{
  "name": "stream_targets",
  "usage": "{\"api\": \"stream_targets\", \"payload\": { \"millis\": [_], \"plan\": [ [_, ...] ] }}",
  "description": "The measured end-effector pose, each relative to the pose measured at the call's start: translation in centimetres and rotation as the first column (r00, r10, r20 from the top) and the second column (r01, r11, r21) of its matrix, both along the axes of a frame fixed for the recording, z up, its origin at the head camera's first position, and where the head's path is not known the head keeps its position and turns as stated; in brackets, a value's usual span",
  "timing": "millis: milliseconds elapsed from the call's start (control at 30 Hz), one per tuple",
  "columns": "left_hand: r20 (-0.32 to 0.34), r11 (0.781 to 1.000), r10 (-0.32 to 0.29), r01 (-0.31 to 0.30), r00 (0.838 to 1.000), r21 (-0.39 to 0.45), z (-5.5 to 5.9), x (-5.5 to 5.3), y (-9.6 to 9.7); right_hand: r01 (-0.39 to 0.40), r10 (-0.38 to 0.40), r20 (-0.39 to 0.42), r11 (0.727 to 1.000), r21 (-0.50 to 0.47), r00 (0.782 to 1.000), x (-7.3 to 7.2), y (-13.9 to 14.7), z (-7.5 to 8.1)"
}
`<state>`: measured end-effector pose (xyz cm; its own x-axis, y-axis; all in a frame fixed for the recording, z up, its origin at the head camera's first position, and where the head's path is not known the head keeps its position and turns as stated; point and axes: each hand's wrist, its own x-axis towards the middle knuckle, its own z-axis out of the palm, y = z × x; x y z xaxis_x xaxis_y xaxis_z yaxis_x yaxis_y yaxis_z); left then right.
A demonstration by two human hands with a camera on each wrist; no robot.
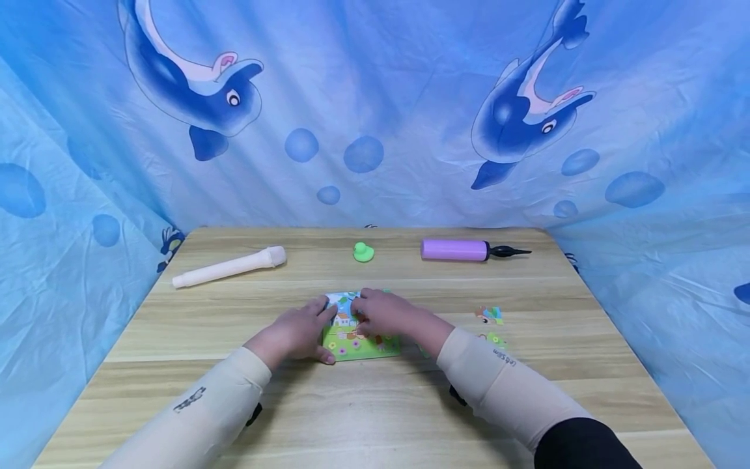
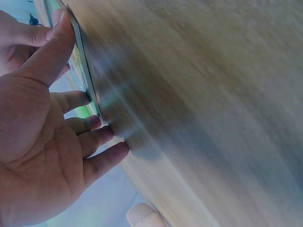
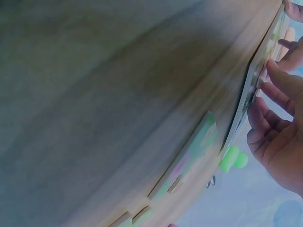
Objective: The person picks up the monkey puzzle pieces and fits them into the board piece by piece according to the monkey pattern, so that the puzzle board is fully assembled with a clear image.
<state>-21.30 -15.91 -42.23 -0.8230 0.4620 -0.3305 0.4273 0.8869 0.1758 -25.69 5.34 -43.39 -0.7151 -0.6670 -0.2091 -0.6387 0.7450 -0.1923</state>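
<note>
A jigsaw board (image 1: 357, 352) with a house and flowers printed on it lies flat mid-table. Along its left edge, my left hand (image 1: 299, 331) rests with thumb by the near corner and fingers spread toward the far side. In the left wrist view those fingers (image 2: 97, 139) are nearly straight. My right hand (image 1: 387, 316) reaches over the board's right half, covering part of the picture. In the right wrist view its thumb (image 3: 279, 75) touches the board's face, the outer fingers are bent, and nothing shows between them.
Right of the board lie loose puzzle pieces (image 1: 489, 314), one partly hidden under the right wrist. Along the back are a white toy microphone (image 1: 228, 268), a green rubber duck (image 1: 363, 252) and a purple balloon pump (image 1: 454, 250). A blue dolphin curtain (image 1: 375, 98) surrounds the table.
</note>
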Motion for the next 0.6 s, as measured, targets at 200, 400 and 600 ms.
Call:
{"api": "stream_targets", "payload": {
  "millis": [200, 400, 600],
  "plan": [
    [0.005, 1.000, 0.006, -0.006, 1.000, -0.003, -0.1, 0.0, 0.0, -0.010, 0.011, -0.056, 1.000, 0.013, 0.998, 0.4, -0.1, -0.3],
    [0.003, 1.000, 0.008, -0.008, 1.000, -0.011, -0.1, 0.0, -0.1, -0.027, 0.029, -0.080, 0.999, 0.028, 0.996, 0.7, -0.2, 0.0],
    [0.005, 1.000, 0.002, -0.002, 1.000, -0.004, -0.1, -0.1, -0.1, -0.034, 0.039, 0.071, 0.997, -0.071, 0.997, 0.2, 1.2, 0.7]
  ]
}}
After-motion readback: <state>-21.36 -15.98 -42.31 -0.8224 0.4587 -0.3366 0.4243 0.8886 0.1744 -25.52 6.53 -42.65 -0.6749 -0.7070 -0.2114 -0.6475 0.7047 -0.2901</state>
